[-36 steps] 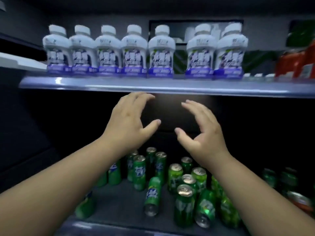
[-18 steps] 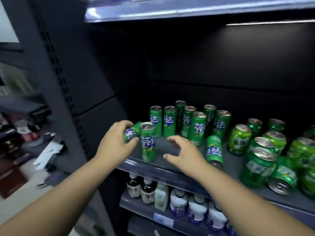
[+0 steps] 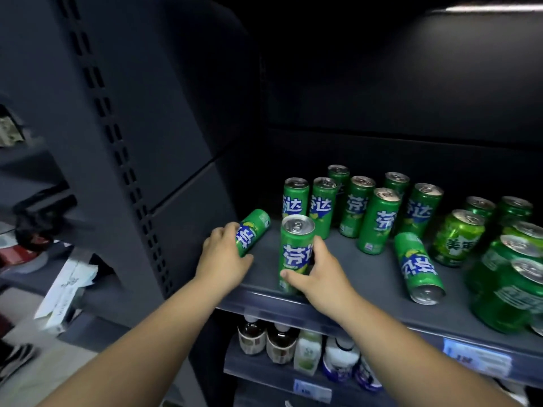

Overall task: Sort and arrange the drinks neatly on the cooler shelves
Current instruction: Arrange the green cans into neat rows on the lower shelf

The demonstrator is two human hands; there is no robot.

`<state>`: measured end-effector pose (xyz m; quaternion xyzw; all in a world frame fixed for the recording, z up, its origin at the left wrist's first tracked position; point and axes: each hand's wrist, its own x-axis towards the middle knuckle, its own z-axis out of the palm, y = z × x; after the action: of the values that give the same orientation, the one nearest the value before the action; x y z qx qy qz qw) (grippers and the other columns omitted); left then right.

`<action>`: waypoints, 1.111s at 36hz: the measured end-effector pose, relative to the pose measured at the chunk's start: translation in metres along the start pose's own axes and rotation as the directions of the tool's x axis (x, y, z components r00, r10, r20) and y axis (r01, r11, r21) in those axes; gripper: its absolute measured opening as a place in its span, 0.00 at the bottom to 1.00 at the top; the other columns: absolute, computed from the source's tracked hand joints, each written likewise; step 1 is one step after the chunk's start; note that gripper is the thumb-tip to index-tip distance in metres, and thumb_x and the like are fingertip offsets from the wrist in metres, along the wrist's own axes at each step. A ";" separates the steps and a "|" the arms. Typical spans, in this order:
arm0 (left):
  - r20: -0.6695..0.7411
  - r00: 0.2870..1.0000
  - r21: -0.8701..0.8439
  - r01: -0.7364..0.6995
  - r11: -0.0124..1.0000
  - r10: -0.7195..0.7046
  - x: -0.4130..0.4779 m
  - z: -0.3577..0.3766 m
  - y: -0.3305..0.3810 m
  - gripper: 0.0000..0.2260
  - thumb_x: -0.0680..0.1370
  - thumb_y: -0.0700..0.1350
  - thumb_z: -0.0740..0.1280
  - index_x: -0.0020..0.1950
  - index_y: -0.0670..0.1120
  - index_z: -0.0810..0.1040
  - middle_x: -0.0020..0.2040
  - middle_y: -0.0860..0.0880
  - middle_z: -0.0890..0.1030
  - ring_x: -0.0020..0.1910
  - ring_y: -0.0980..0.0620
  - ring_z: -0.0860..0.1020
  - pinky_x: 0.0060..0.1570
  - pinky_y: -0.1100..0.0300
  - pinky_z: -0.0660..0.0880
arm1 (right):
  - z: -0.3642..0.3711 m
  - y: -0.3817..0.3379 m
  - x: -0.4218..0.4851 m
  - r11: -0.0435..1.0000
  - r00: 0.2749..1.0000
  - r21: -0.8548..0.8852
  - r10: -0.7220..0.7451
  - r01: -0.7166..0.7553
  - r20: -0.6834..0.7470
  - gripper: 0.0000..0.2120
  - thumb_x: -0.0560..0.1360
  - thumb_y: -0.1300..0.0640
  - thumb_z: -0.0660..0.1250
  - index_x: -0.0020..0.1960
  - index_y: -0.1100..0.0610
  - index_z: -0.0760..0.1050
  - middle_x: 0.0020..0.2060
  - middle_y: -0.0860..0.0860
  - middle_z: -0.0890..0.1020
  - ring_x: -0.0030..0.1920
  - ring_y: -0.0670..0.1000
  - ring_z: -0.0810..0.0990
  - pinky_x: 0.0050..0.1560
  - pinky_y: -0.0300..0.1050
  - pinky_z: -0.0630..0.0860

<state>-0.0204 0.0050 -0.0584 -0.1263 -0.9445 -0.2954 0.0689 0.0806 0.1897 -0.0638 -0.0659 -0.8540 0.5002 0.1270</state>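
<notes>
- Cans [image 3: 379,218]: the slim green ones stand upright in a loose cluster toward the back of the shelf [image 3: 352,268], not in rows, some touching and some apart.
- Front can [image 3: 295,251]: upright at the very front edge of the shelf. The right hand [image 3: 320,271] is wrapped round its lower half, thumb across the front.
- Tilted can [image 3: 253,230]: on its side at the left end of the shelf. The left hand [image 3: 223,259] clasps its near end. I cannot tell whether it rests on the shelf or is lifted.
- Fallen can [image 3: 418,267]: lying flat, one end toward the front edge, well apart from both hands.
- Squat cans [image 3: 458,236]: crowded at the right end, some seemingly stacked or leaning.
- Bottles [image 3: 279,342]: upright on the lower shelf [image 3: 264,374], below the front edge.
- Risk, as I judge it: the front can is gripped low and sits at the lip, so a pull or a slip would tip it off onto the bottles or the floor.
- Risk: swinging the tilted can upright next to the front can could knock the two together.
- Risk: a forearm reaching right could set the fallen can rolling, or topple the tall cans behind like skittles.
</notes>
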 end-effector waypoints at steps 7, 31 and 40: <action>-0.053 0.997 -0.160 -0.059 0.985 0.051 0.006 0.006 -0.004 0.24 0.70 0.40 0.73 0.64 0.49 0.71 0.59 0.44 0.71 0.56 0.40 0.75 0.60 0.49 0.73 | -0.010 0.005 -0.001 1.000 0.998 -0.028 0.008 -0.010 -0.068 0.27 0.68 0.56 0.80 0.60 0.44 0.70 0.52 0.40 0.83 0.51 0.36 0.81 0.50 0.31 0.74; 0.129 0.959 -0.668 -0.104 0.737 0.253 0.010 -0.019 0.007 0.35 0.62 0.41 0.74 0.63 0.64 0.67 0.57 0.54 0.79 0.53 0.59 0.80 0.55 0.60 0.76 | -0.014 0.010 -0.003 0.999 0.994 -0.032 0.012 -0.015 -0.112 0.35 0.64 0.49 0.83 0.64 0.37 0.67 0.56 0.37 0.83 0.56 0.36 0.80 0.57 0.38 0.75; 0.188 0.969 -0.644 -0.002 0.765 0.161 0.002 0.005 -0.030 0.31 0.56 0.51 0.77 0.58 0.56 0.72 0.54 0.52 0.83 0.54 0.55 0.82 0.56 0.59 0.77 | -0.007 0.015 -0.004 0.998 0.998 -0.037 0.045 -0.047 -0.046 0.33 0.66 0.62 0.81 0.59 0.36 0.70 0.52 0.34 0.84 0.54 0.35 0.81 0.57 0.35 0.77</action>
<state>-0.0311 -0.0153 -0.0786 -0.2169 -0.7826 -0.5785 -0.0759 0.0863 0.2024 -0.0742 -0.0992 -0.8586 0.4849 0.1335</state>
